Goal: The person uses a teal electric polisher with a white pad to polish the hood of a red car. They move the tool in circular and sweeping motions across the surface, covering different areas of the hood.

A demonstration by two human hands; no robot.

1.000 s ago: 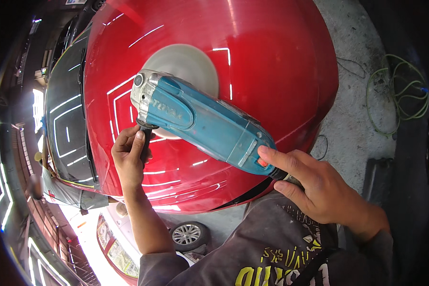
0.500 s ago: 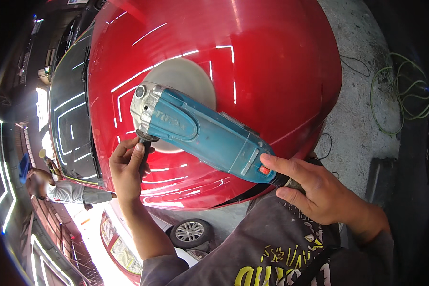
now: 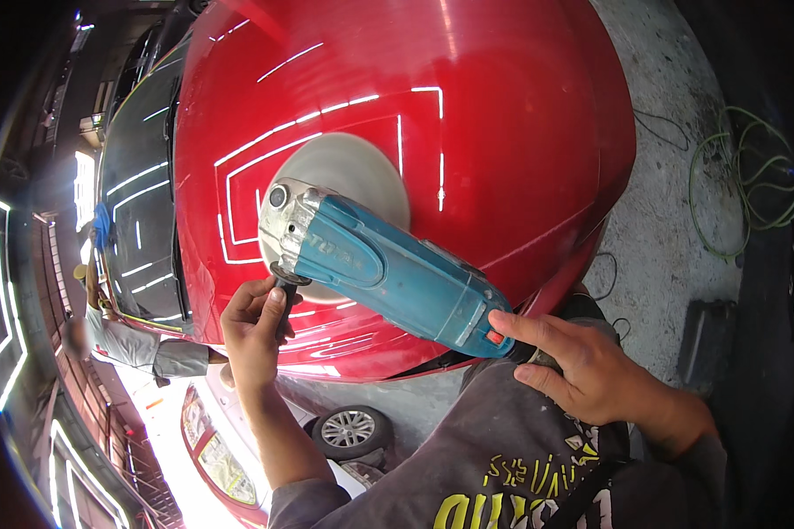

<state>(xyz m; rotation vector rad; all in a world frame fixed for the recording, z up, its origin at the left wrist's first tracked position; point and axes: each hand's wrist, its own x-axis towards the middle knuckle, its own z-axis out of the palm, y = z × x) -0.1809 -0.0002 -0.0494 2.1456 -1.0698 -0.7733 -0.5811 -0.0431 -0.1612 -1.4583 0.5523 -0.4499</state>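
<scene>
A teal rotary polisher (image 3: 397,282) with a silver metal head lies slantwise over the red car hood (image 3: 520,132). Its pale round pad (image 3: 353,163) rests on the paint, blurred as if spinning. My left hand (image 3: 254,339) is closed round the black side handle (image 3: 285,304) that sticks out from the head. At the rear end, my right hand (image 3: 587,370) grips the polisher, the index finger beside an orange switch (image 3: 495,337) and the thumb below. The right hand's other fingers are largely hidden.
Another person (image 3: 128,344) stands by the windshield (image 3: 141,212), an arm raised with a blue cloth (image 3: 102,227). A light-coloured car with a silver wheel (image 3: 348,429) is below. A green hose (image 3: 692,189) and a dark cable (image 3: 662,119) lie on the concrete floor.
The polisher and both my hands have shifted slightly right and down in view, the pad still on the hood. The other person's arm has risen toward the windshield.
</scene>
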